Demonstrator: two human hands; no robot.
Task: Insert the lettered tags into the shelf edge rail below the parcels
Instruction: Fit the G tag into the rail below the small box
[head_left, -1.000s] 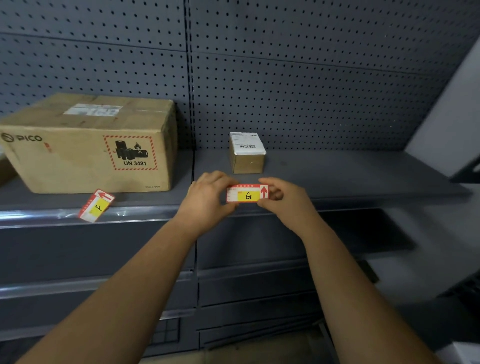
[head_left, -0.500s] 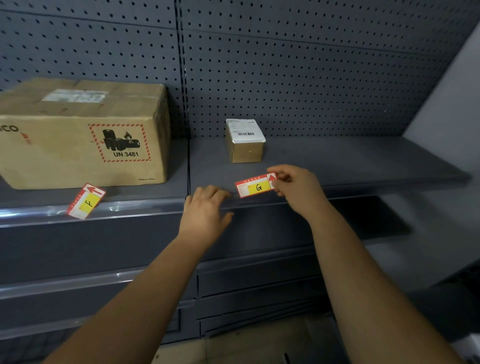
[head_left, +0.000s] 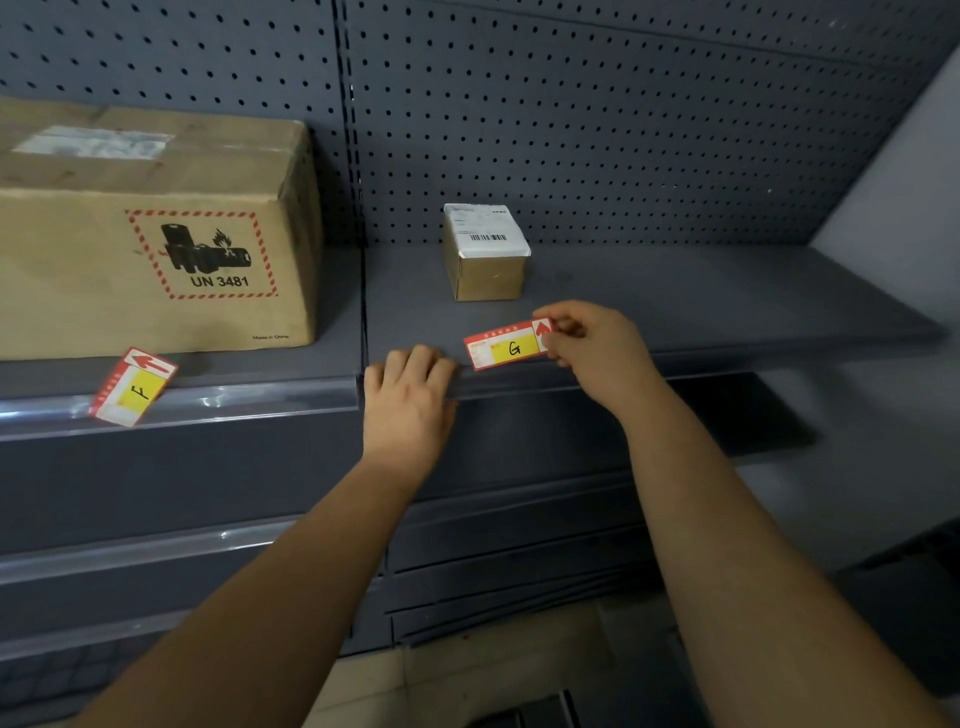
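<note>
My right hand (head_left: 592, 348) pinches the right end of a red, white and yellow tag marked G (head_left: 506, 347), held just above the shelf's front edge below the small parcel (head_left: 485, 252). My left hand (head_left: 408, 397) rests on the shelf edge rail (head_left: 519, 382) just left of the tag, fingers curled over its top. A second tag marked F (head_left: 134, 387) sits tilted in the clear rail (head_left: 234, 402) below the large carton (head_left: 150, 228).
The grey shelf (head_left: 701, 296) stretches right of the small parcel. A pegboard back wall (head_left: 571, 104) stands behind. Lower shelves with clear rails (head_left: 156, 545) lie below, and a pale wall (head_left: 904, 208) closes the right side.
My left hand let go of the G tag and dropped onto the rail. My right hand carried the tag slightly right and up, tilting it.
</note>
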